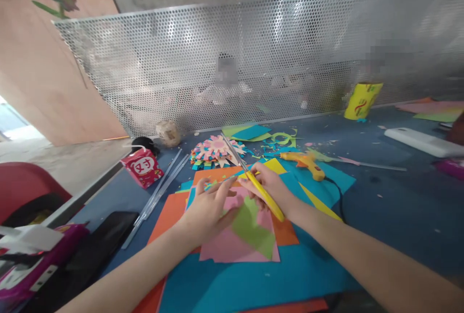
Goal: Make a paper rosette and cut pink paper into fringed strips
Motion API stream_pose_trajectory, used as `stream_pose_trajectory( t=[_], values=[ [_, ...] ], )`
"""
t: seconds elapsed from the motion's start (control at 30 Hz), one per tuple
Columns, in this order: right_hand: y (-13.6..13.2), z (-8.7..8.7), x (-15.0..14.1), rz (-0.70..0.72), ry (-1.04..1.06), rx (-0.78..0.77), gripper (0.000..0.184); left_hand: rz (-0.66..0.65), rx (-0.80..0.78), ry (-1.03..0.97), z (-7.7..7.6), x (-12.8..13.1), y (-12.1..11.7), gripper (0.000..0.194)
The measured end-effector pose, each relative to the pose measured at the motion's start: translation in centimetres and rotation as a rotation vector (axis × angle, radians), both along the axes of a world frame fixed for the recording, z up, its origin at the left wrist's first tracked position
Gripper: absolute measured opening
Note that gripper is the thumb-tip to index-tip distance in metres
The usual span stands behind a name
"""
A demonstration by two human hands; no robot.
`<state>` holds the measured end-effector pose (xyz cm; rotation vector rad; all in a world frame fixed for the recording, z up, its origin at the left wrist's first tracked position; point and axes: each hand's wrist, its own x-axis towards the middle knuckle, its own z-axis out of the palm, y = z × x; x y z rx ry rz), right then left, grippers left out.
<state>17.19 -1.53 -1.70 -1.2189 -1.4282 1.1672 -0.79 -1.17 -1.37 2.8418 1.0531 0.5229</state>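
Observation:
My right hand [271, 187] is closed around a pair of scissors with yellow handles [266, 198], whose metal blades point away and to the left. Opposite it, my left hand [208, 206] has its fingers apart, bent over a pink felt-like sheet [235, 247] with nothing seen in its grip. On the pink sheet lies a light green piece [256, 233], partly under my hands. Orange [170, 214] and blue sheets [253, 284] spread out beneath. Just beyond the scissor tips sits a pile of cut, fringed flower shapes [217, 146] in pink, white, orange and blue.
A yellow glue gun [306, 162] with a black cord lies to the right. At left are a red drink carton [143, 167], clear sticks [159, 192] and a dark phone-like slab [108, 240]. A perforated metal screen [203, 61] bounds the back, near a yellow can [362, 101].

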Motion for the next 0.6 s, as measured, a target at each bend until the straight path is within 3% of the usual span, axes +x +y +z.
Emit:
stream_pose_trajectory(
  t=[0.17,0.3,0.5,0.6],
  values=[
    [-0.4,-0.3,-0.2,0.173,-0.087,-0.049,0.026,0.022,-0.068,0.025,0.2,-2.9,-2.0,0.068],
    [-0.6,-0.5,-0.3,0.146,-0.202,0.018,0.025,-0.024,-0.075,0.142,-0.1,-3.8,-3.6,0.074],
    [-0.4,-0.8,-0.4,0.072,-0.314,0.05,0.032,-0.2,0.097,0.21,-1.1,-5.7,-5.6,0.087],
    [-0.2,-1.1,-0.5,0.054,-0.314,0.037,0.038,-0.257,0.217,0.182,-1.5,-6.5,-6.8,0.077]
  ],
)
